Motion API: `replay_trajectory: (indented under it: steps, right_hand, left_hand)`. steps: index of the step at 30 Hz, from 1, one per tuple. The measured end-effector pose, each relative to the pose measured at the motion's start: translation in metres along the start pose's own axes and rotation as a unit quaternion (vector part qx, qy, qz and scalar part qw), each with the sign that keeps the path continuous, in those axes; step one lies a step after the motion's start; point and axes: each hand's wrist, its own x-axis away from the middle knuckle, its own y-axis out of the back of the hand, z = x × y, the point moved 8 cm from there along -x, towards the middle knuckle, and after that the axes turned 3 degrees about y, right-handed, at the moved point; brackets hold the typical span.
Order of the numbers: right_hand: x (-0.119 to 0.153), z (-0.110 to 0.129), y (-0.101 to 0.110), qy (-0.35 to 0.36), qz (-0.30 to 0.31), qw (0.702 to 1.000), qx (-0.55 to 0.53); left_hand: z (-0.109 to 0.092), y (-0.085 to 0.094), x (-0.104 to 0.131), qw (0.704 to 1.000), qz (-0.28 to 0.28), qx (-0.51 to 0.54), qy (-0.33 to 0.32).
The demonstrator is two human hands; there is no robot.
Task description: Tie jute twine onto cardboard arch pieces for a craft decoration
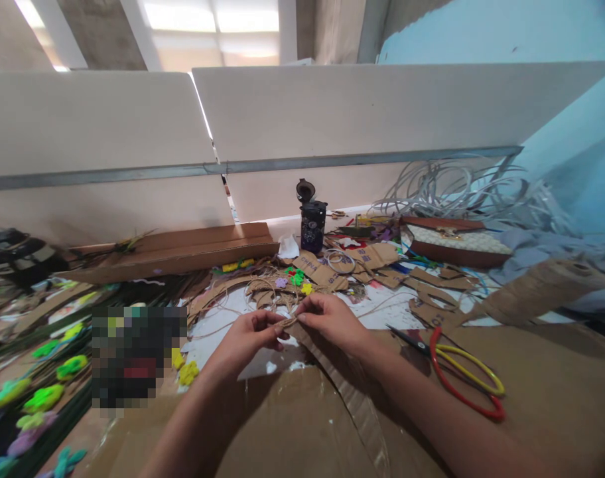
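My left hand [253,340] and my right hand [333,324] meet at mid-view, fingertips close together. Twine [288,322] is pinched between the left thumb and fingers. The right fingers grip the end of a curved cardboard strip [339,382], where the twine crosses it; the strip bends down toward me. Just beyond the hands lies a cardboard piece wound with twine [263,287], with small fuzzy flowers [295,275] in green, lilac and yellow. Whether it joins the strip is hidden by my fingers.
Scissors [444,364] with red and yellow handles lie right of my right arm. A twine cone [541,292], a handbag [454,242] and coiled strapping [446,186] are at right. A dark open-lidded bottle [313,226] stands behind. More fuzzy flowers [44,398] are at left.
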Motion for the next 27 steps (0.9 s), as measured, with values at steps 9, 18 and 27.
replay_trajectory:
  steps: [9,18,27]
  right_hand:
    - [0.004,0.005,-0.004,-0.022,0.013,0.999,-0.028]
    - [0.009,0.017,-0.01,-0.017,0.026,0.997,-0.066]
    - [0.009,0.015,-0.008,-0.036,0.007,0.997,-0.062]
  left_hand:
    - [0.004,0.001,-0.003,1.0,0.012,0.007,-0.005]
    - [0.002,-0.004,-0.001,1.0,0.019,0.006,-0.024]
    - [0.0,-0.006,0.002,1.0,0.018,0.002,-0.014]
